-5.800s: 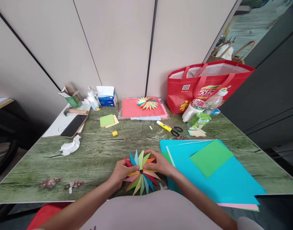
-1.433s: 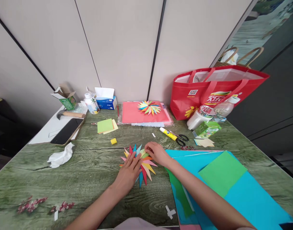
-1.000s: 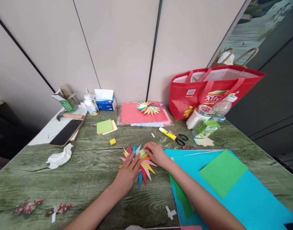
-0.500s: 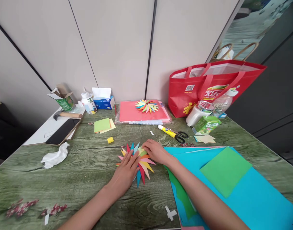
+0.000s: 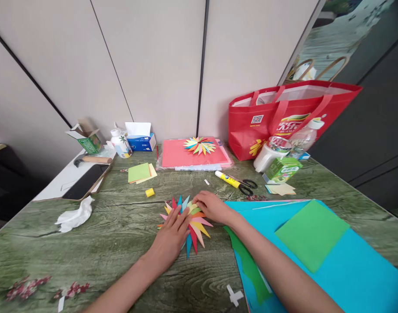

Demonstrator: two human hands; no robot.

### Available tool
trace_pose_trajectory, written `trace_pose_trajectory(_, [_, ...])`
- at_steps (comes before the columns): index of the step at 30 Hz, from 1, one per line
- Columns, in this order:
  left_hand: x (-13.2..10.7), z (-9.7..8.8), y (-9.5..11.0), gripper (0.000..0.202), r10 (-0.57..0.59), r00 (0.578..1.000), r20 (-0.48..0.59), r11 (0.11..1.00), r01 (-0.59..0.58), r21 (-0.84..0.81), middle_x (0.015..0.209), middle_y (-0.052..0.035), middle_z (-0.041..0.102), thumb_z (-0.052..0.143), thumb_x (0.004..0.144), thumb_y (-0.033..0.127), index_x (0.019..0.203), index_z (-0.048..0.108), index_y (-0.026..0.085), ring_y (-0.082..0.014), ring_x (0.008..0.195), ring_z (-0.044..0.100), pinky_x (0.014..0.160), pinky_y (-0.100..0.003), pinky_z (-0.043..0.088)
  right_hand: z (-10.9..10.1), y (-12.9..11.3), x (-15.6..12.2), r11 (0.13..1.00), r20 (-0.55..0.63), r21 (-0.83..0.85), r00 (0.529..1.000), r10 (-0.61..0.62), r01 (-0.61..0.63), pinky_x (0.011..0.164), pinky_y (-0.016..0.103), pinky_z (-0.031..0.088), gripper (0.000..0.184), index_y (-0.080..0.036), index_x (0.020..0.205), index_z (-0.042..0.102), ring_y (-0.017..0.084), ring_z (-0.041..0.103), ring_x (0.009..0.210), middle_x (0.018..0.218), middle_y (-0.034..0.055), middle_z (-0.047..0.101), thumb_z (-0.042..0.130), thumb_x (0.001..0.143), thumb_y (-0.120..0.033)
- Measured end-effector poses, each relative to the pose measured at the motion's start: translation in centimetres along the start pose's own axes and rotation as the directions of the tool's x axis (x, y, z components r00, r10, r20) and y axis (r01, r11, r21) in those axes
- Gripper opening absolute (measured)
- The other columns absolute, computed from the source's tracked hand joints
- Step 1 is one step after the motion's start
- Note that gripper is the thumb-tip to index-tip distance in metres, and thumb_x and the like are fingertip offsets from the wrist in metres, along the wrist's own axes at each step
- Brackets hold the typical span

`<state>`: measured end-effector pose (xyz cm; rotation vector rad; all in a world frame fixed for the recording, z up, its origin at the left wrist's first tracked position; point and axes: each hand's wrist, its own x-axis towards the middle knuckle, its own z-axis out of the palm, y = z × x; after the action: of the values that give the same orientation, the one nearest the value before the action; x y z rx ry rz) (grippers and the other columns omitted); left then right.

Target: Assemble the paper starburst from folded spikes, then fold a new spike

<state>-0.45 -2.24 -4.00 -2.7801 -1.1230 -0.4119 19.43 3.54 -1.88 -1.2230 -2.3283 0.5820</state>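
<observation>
Grip released, left hand (image 5: 172, 233) flat on paper star (image 5: 200, 225); right hand (image 5: 212, 208) unclear (spikes radial).

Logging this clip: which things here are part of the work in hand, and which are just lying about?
In use: paper star, under the flat left hand, right hand on its far edge.
Lying about: glue stick, scissors, crumpled tissue, phone, red bag, second star.
</observation>
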Motion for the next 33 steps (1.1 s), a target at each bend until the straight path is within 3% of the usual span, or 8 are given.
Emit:
trace_pose_trajectory(23, [0.0,0.2,0.1,0.038,0.006,1.000,-0.016,1.000,-0.006,0.012,0.133,-0.0101,0.044,0.038,0.087,0.022,0.124,0.043,0.014,-0.0281,0.128,0.027,0.097,-0.046,0.038,0.0,-0.1,-0.1,0.999,-0.017,0.051,1.000,-0.001,0.002,0.070,0.025,0.039,0.022,-0.016,0.083,0.060,0.014,0.052,0.075,0.077,0.0034,0.056,0.043,0.077,-0.004])
trace_pose_trajectory(27, [0.0,0.1,0.1,0.038,0.014,1.000,-0.014,1.000,-0.014,-0.002,0.131,-0.0124,0.045,0.039,0.087,0.023,0.124,0.042,0.013,-0.0287,0.126,0.030,0.097,-0.047,0.038,0.1,-0.3,-0.3,0.999,-0.098,0.045,0.995,-0.015,0.019,0.069,0.025,0.040,0.022,-0.016,0.083,0.059,0.013,0.051,0.075,0.083,0.0040,0.053,0.044,0.075,-0.002])
trace_pose_trajectory(30, [0.1,-0.3,0.3,0.036,-0.036,0.999,-0.014,0.998,0.036,-0.047,0.129,-0.0155,0.045,0.039,0.086,0.021,0.121,0.044,0.014,-0.0296,0.124,0.034,0.094,-0.047,0.040,0.5,-0.3,-0.4,0.998,-0.134,0.016,0.989,-0.061,0.064,0.076,0.028,0.041,0.028,-0.017,0.092,0.059,0.015,0.051,0.085,0.093,0.0059,0.052,0.044,0.075,-0.001])
trace_pose_trajectory(33, [0.2,-0.9,0.7,0.036,-0.132,0.991,-0.008,0.983,0.130,-0.127,0.133,-0.0180,0.036,0.040,0.084,0.017,0.120,0.044,0.017,-0.0305,0.120,0.041,0.087,-0.046,0.046,1.0,-0.2,-0.2,0.998,-0.129,-0.044,0.991,-0.041,0.036,0.080,0.031,0.040,0.028,-0.017,0.098,0.060,0.017,0.049,0.093,0.095,0.0069,0.054,0.044,0.078,-0.004])
